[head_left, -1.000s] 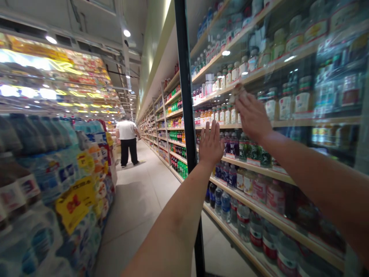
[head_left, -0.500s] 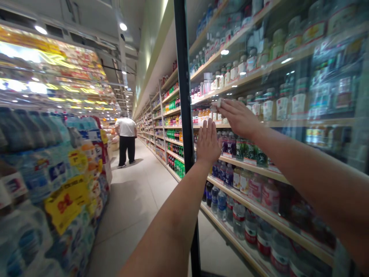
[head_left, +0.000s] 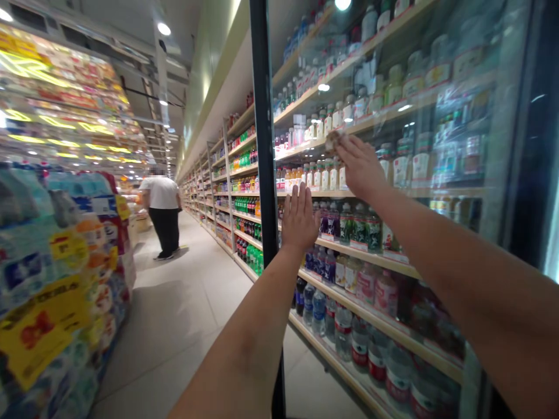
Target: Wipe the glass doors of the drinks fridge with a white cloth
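Note:
A tall glass door (head_left: 463,137) with a black frame (head_left: 263,139) stands in front of me, bottles showing through it. My left hand (head_left: 300,218) lies flat against the glass near the frame, fingers stretched upward and holding nothing. Higher and to the right, my right hand (head_left: 361,169) presses a small crumpled whitish cloth (head_left: 335,141) to the pane with its fingertips. Whether the cloth is fabric or paper cannot be made out.
Long shelves of bottled drinks (head_left: 247,203) run down the right side of the aisle. Shrink-wrapped packs (head_left: 65,233) with a yellow sign (head_left: 41,326) are stacked at the left. A person (head_left: 162,209) in a white top stands further down the pale floor (head_left: 174,320).
My right hand has moved the cloth slightly up across the glass. My left hand stays flat on the pane. The view has turned a little to the right.

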`<state>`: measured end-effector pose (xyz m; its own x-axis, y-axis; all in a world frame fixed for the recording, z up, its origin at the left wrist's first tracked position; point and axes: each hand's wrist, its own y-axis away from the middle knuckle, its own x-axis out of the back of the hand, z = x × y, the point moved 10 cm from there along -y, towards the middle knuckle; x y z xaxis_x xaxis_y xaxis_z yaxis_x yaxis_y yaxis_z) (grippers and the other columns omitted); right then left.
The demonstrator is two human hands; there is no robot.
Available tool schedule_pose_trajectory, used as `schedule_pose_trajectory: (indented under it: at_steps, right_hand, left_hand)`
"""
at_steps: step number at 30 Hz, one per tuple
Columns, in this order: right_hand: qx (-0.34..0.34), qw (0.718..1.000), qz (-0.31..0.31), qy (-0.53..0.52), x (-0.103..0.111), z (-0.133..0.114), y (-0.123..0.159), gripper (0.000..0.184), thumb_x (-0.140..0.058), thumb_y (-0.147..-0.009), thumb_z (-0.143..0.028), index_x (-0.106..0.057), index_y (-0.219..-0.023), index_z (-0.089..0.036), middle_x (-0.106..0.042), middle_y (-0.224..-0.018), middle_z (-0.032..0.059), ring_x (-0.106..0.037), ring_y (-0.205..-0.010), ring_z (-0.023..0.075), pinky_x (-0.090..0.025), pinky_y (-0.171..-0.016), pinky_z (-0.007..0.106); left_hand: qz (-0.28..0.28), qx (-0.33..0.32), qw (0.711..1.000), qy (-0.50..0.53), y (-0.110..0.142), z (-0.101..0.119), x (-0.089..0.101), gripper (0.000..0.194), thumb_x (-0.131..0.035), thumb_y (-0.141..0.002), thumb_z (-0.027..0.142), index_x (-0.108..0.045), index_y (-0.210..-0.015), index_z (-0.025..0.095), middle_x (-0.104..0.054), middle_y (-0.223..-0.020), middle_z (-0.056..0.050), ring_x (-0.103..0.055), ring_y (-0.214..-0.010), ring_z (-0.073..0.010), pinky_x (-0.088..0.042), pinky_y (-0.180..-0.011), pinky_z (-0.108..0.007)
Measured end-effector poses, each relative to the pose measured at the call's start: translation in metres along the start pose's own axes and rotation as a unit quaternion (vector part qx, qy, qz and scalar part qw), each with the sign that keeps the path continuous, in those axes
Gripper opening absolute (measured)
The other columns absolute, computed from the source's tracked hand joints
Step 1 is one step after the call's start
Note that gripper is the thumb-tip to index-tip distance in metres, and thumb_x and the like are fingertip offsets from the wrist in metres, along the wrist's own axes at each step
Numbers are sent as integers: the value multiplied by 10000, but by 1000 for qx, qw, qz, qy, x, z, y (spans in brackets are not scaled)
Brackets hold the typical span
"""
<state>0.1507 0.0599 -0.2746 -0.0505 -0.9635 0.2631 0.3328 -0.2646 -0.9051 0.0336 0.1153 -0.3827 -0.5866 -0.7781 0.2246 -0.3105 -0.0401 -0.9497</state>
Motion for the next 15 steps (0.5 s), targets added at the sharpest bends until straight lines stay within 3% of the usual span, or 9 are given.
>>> schedule_pose_trajectory:
  at_steps: [2,7,8,12,15]
  right_hand:
    - [-27,999,19,5,5,7,7,647,-362,-990,-153,-318,-1631,-223,-342,-1658,65,-282,-1544,342,-295,-1236,625]
    - [109,991,-73,-2,-16,-25,34,716,-403,-949,-87,-317,-1623,-316,-389,-1636,-16,-325,-1538,242,-340,-1250,522]
    - [99,993,-68,-1,-14,-20,34,711,-399,-948,-86,-331,-1618,-312,-396,-1632,-13,-333,-1535,252,-342,-1247,536]
    - [-52,997,47,5,15,26,30,652,-362,-980,-144,-339,-1624,-247,-373,-1643,44,-302,-1541,326,-315,-1241,615]
    - [-35,999,37,11,11,18,42,604,-349,-995,-153,-400,-1596,-181,-377,-1639,78,-298,-1542,329,-314,-1251,590]
  left_hand:
    - [0,-3,1000,7,0,0,-1,667,-436,-1039,302,-241,-1599,-2,-164,-1692,-192,4,-1586,-285,-137,-1320,-504]
    - [-2,3,1000,21,-1,0,0,659,-420,-1040,299,-236,-1602,9,-172,-1689,-191,-10,-1588,-284,-153,-1315,-520]
    - [-3,2,1000,20,-1,0,1,661,-424,-1038,296,-236,-1602,7,-174,-1688,-192,-8,-1587,-285,-149,-1316,-517]
    - [-8,0,1000,14,-1,0,1,672,-442,-1032,291,-229,-1606,12,-173,-1690,-187,1,-1586,-285,-133,-1320,-509]
    - [-4,-3,1000,9,-1,0,0,669,-440,-1036,289,-227,-1605,9,-175,-1691,-187,1,-1586,-282,-136,-1319,-502]
